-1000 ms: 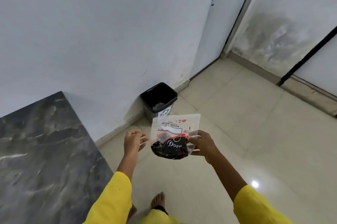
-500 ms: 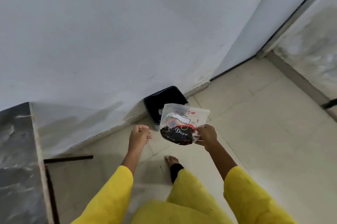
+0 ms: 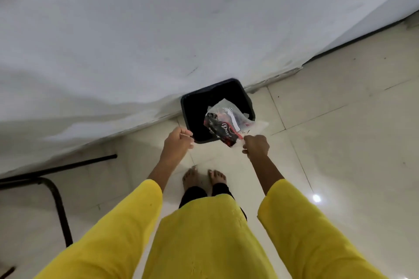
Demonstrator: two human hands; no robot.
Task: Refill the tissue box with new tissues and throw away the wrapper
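Observation:
The clear plastic wrapper, printed black and red with white lettering, hangs over the open mouth of the black waste bin. My right hand pinches the wrapper's near lower edge, just in front of the bin's right corner. My left hand hovers at the bin's near left rim with curled fingers and holds nothing. The bin stands on the floor against the white wall. The tissue box is not in view.
Pale glossy floor tiles spread to the right. A black metal table leg curves down at the left. My bare feet stand just short of the bin. The white wall fills the upper half.
I have stepped closer to the bin and look more steeply down. Both hands moved forward, and the wrapper now hangs over the bin's opening instead of in front of it.

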